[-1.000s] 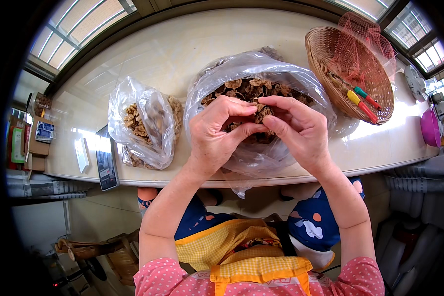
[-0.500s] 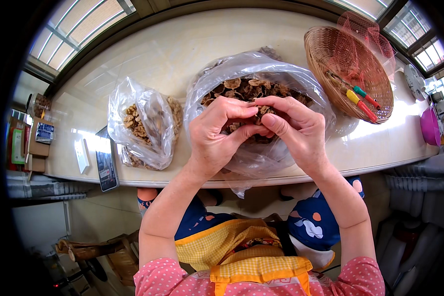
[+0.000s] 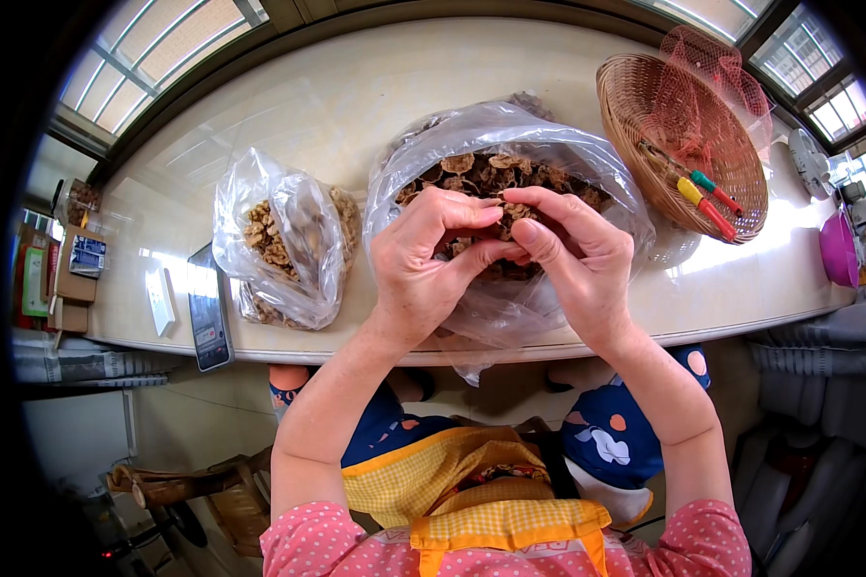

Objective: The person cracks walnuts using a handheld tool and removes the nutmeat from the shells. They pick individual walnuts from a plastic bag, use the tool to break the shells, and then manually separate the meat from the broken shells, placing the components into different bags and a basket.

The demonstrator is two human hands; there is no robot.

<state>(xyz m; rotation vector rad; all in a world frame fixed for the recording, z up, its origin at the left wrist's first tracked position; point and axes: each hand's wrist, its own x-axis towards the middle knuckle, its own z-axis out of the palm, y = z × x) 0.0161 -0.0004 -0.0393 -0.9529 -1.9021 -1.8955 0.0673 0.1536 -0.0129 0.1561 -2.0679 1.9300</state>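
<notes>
My left hand (image 3: 421, 252) and my right hand (image 3: 589, 262) meet over the large clear plastic bag (image 3: 510, 313). Between their fingertips they pinch a small brown piece of walnut (image 3: 513, 217), partly covered by the fingers. Dark brown cracked walnuts or shells (image 3: 496, 173) fill the open bag beneath. To the left stands a smaller clear bag (image 3: 305, 221) with lighter walnut kernels (image 3: 266, 240) showing inside.
At the right a wicker basket (image 3: 625, 120) holds red netting (image 3: 688, 91) and tools with red, yellow and green handles (image 3: 710, 205). A phone (image 3: 210, 313) and a white block (image 3: 161, 301) lie at the table's left. A purple bowl (image 3: 839, 248) sits far right.
My fingers have shifted slightly on the walnut piece, and more of it shows now. The view has moved a little; both bags and the basket stay put.
</notes>
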